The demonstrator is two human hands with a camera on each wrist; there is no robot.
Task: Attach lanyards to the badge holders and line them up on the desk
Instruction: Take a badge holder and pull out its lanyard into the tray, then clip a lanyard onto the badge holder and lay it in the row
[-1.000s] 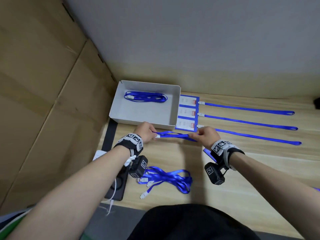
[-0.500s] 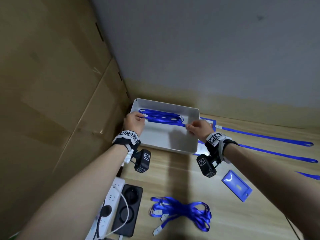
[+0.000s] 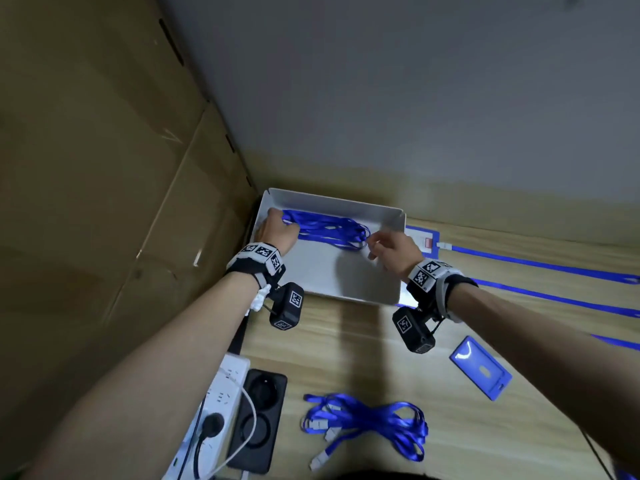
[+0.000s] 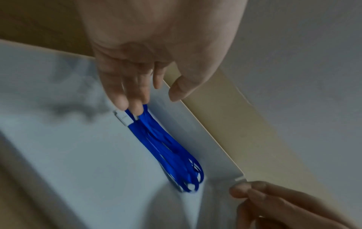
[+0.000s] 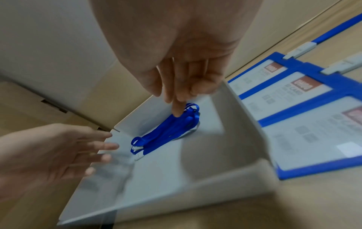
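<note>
Lanyards point(image 3: 327, 230) lie bundled in the white tray point(image 3: 349, 282) at the back left of my worktop point(image 3: 346, 355) — a flat blue skein stretched along the tray floor near its far wall. My left hand point(image 3: 278, 232) reaches in at the skein's left end; its fingers point(image 4: 125, 93) are nearly straight and loosely spread, tips down on the straps beside a white clip point(image 4: 123, 118), thumb held clear, gripping nothing. My right hand point(image 3: 391, 249) hovers over the right end, one of its fingers point(image 5: 177, 108) extended to touch the looped straps while the rest curl loosely; it holds nothing either. Just right of the tray, three badge holders point(image 5: 290, 99) with blue frames lie side by side — each with its lanyard clipped on, the straps point(image 3: 540, 268) running off in parallel lines to the right. Nearer to me, a lone blue badge holder point(image 3: 480, 372) lies flat without a strap, and a loose tangle of spare lanyards point(image 3: 367, 420) sits at the front edge. A white power strip point(image 3: 214, 410) and a black one point(image 3: 259, 414) lie at the front left, against a brown cardboard wall point(image 3: 104, 202).
</note>
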